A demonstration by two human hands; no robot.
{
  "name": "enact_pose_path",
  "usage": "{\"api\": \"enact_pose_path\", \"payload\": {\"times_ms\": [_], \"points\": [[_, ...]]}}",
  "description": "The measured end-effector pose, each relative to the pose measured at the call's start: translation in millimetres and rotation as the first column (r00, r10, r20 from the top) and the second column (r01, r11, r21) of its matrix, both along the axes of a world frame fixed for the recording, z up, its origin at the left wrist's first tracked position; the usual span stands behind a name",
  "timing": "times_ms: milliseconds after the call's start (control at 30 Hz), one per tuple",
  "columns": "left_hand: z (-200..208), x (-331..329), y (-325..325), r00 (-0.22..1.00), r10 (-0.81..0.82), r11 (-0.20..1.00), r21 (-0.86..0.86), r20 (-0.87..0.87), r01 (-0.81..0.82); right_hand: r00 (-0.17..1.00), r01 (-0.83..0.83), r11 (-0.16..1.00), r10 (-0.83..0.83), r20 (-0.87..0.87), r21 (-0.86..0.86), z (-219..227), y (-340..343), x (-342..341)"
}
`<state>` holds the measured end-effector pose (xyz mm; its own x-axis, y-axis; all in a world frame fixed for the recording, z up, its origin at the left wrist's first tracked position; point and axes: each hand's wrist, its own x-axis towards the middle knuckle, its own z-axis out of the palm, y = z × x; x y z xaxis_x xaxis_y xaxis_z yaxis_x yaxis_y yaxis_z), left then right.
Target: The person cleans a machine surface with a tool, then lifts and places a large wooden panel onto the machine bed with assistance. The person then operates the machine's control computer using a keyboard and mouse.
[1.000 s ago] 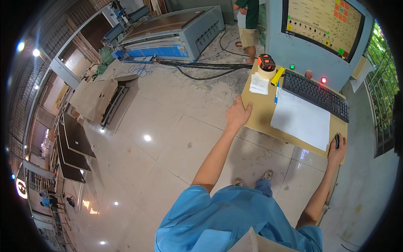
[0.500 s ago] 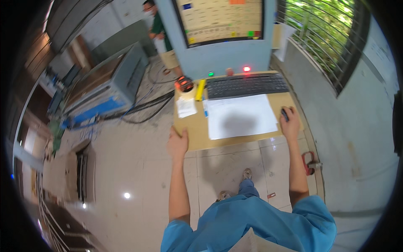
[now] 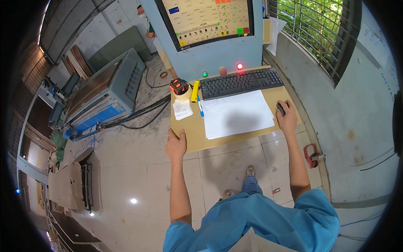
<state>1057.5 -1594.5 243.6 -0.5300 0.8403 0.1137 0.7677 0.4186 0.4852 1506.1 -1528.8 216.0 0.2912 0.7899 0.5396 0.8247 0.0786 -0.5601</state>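
Observation:
A tan wooden desk board [image 3: 194, 136] juts out from a light-blue machine cabinet. My left hand [image 3: 175, 147] grips its near left corner, thumb on top and fingers along the side edge. At the right end, my right hand [image 3: 287, 119] is closed over a black computer mouse [image 3: 281, 109]. White paper sheets [image 3: 235, 115] lie between my hands, with a shadow across them. Beyond them is a black keyboard [image 3: 241, 83]. Left of the sheets are a blue-and-white pen [image 3: 200, 107], a yellow cutter-like tool [image 3: 195, 91] and small paper slips [image 3: 182, 109].
An orange-and-black tape measure [image 3: 179, 86] sits on a tape roll [image 3: 182, 96]. A lit screen [image 3: 208, 21] faces me above green and red lamps. A large grey-blue machine [image 3: 105, 92] and a person [image 3: 163, 54] are at left. A wall with a barred window [image 3: 315, 33] runs along the right.
The view has shifted slightly and sharpened, so the desk and screen appear a little further left. Both hands keep their places on the board edge and the mouse.

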Motion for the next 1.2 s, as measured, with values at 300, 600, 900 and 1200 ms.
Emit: {"api": "enact_pose_path", "payload": {"times_ms": [300, 600, 900, 1200], "points": [[-3.8, -1.0, -0.7, 0.999, -0.001, 0.999, 0.055, 0.038, -0.001, 1.0, -0.015, 1.0, 0.015, -0.001, -0.01, -0.6, -0.7, 0.8], [-6.4, 0.0, 1.9, 1.0, 0.009, 0.999, 0.049, 0.009, -0.009, 1.0, -0.011, 1.0, 0.011, -0.002, 0.011, -2.0, 0.3, 1.2], [-4.9, -1.7, -0.1, 1.0, 0.006, 1.0, 0.003, 0.004, -0.006, 0.998, 0.055, 0.998, -0.055, -0.001, 0.024, -2.7, 0.3, -1.6], [-4.9, -0.8, -1.6, 1.0, -0.012, 0.999, 0.044, 0.019, 0.011, 0.998, 0.062, 0.996, -0.063, 0.001, 0.057, -3.5, -1.8, -1.9]]}}
